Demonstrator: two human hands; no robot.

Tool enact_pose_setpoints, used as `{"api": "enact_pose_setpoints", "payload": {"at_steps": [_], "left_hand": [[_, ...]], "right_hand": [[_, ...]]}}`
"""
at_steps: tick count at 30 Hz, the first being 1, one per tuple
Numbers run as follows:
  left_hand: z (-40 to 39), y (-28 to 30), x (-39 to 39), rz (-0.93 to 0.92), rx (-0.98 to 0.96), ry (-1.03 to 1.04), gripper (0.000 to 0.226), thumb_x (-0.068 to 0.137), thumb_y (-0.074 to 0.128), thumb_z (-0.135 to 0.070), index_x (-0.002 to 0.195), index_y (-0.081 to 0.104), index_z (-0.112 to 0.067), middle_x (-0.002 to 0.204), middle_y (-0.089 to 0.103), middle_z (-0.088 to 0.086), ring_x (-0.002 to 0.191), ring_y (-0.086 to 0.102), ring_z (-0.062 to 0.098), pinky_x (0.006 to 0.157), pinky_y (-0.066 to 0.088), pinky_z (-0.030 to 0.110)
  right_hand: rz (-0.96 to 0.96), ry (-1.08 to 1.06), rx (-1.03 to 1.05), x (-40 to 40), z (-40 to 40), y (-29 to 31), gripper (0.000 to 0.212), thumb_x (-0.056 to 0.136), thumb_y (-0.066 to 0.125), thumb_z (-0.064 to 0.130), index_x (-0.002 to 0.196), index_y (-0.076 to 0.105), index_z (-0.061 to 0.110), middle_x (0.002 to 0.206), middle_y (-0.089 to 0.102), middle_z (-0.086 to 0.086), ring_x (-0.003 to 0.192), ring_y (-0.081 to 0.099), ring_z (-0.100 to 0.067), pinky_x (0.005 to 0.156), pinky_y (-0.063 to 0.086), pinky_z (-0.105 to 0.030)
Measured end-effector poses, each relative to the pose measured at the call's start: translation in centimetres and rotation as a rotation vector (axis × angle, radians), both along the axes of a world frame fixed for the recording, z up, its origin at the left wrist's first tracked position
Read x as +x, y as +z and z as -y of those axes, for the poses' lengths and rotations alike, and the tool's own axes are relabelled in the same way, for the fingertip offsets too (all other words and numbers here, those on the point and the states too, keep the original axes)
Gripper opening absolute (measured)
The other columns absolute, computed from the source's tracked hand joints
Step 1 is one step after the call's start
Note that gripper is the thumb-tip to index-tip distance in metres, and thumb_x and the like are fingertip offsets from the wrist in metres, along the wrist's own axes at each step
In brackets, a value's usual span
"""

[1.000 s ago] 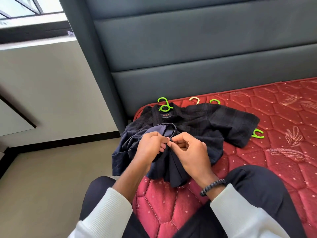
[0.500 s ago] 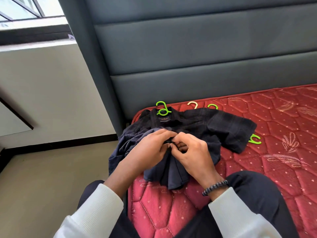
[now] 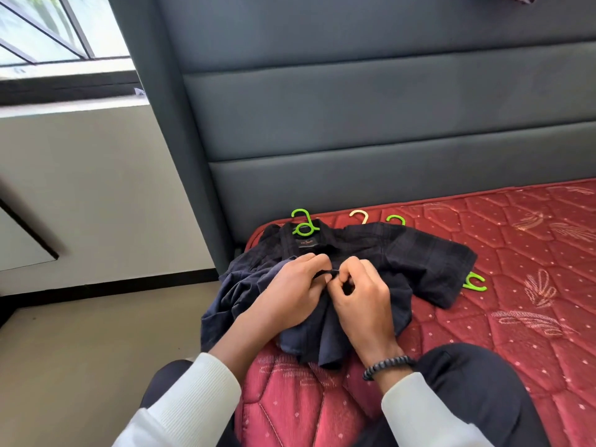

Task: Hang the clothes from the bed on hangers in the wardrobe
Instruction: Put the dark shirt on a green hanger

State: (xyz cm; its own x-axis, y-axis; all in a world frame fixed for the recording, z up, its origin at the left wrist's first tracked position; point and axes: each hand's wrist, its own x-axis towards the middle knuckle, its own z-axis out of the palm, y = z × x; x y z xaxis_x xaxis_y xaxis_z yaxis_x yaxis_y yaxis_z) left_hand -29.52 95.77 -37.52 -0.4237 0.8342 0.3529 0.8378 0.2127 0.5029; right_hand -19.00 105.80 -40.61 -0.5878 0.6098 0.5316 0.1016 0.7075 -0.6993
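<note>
Your left hand (image 3: 292, 293) and right hand (image 3: 361, 296) meet fingertip to fingertip over the front of a dark navy checked shirt (image 3: 412, 256). Both have fingers curled: the left pinches a dark fold of the shirt's front edge between thumb and forefinger, and the right pinches the same edge just beside it, thumb tucked under bent fingers. Whether a button sits between them you cannot tell.

The shirt lies spread under and beyond your hands on the red quilted mattress (image 3: 516, 285), its collar on the far side of your hands and one short sleeve stretched out to the right of your right hand. Its lower part bunches beneath your wrists and drapes off the mattress corner to the left of your left hand.

A lime-green plastic hanger (image 3: 303, 222) pokes out of the collar just past your fingertips. To the right of it, a cream hanger hook (image 3: 358, 216) and another green hook (image 3: 396, 219) show above the shirt's far edge. A further green hook (image 3: 474, 283) peeks from under the sleeve, well right of your right hand.

A black beaded bracelet (image 3: 387, 366) circles your right wrist, above white ribbed sleeves (image 3: 193, 401). Beyond everything rises the grey padded headboard (image 3: 354, 124).
</note>
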Motion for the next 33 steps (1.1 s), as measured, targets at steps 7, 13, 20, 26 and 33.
{"api": "enact_pose_setpoints", "payload": {"at_steps": [7, 13, 20, 26, 33], "left_hand": [[-0.2, 0.3, -0.9, 0.155, 0.235, 0.337, 0.016, 0.091, 0.064, -0.011, 0.103, 0.058, -0.021, 0.107, 0.044, -0.007, 0.080, 0.057, 0.000, 0.080, 0.047, 0.019], [1.7, -3.0, 3.3, 0.339, -0.132, 0.452, 0.028, 0.086, 0.070, -0.044, 0.094, 0.053, -0.023, 0.078, 0.060, -0.010, 0.077, 0.058, 0.009, 0.076, 0.049, 0.033], [2.3, -4.5, 1.0, 0.272, -0.006, 0.524, 0.013, 0.091, 0.066, -0.029, 0.096, 0.057, -0.021, 0.104, 0.047, -0.001, 0.101, 0.056, 0.025, 0.094, 0.046, 0.042], [3.3, -4.5, -0.1, 0.107, -0.186, 0.525, 0.032, 0.086, 0.069, -0.046, 0.104, 0.054, -0.024, 0.110, 0.048, -0.004, 0.107, 0.049, 0.019, 0.091, 0.045, 0.042], [4.6, -4.5, 0.0, 0.670, -0.189, 0.101, 0.047, 0.081, 0.065, -0.052, 0.089, 0.062, -0.005, 0.077, 0.057, -0.003, 0.076, 0.051, 0.008, 0.072, 0.047, 0.037]], "right_hand": [[0.055, 0.101, -0.358, -0.6, -1.4, -0.3, 0.016, 0.086, 0.076, 0.017, 0.091, 0.065, 0.027, 0.075, 0.070, 0.015, 0.071, 0.065, 0.004, 0.065, 0.047, -0.011], [0.071, 0.194, -0.700, -0.8, -2.2, -0.9, 0.016, 0.090, 0.073, 0.029, 0.081, 0.077, 0.017, 0.080, 0.076, 0.003, 0.076, 0.065, -0.005, 0.080, 0.053, -0.035], [0.027, 0.532, -1.009, 0.8, -3.0, 0.5, 0.024, 0.094, 0.063, 0.007, 0.117, 0.070, 0.005, 0.114, 0.074, -0.011, 0.112, 0.068, -0.022, 0.102, 0.050, -0.035], [-0.030, 0.549, -1.008, 1.6, -3.9, 1.1, 0.027, 0.090, 0.063, -0.005, 0.115, 0.069, 0.006, 0.109, 0.075, -0.015, 0.101, 0.070, -0.020, 0.094, 0.054, -0.028], [0.307, 0.624, -0.540, 1.2, -3.1, -0.5, 0.036, 0.085, 0.069, -0.009, 0.087, 0.072, 0.026, 0.084, 0.073, 0.008, 0.080, 0.064, 0.000, 0.079, 0.050, -0.019]]}}
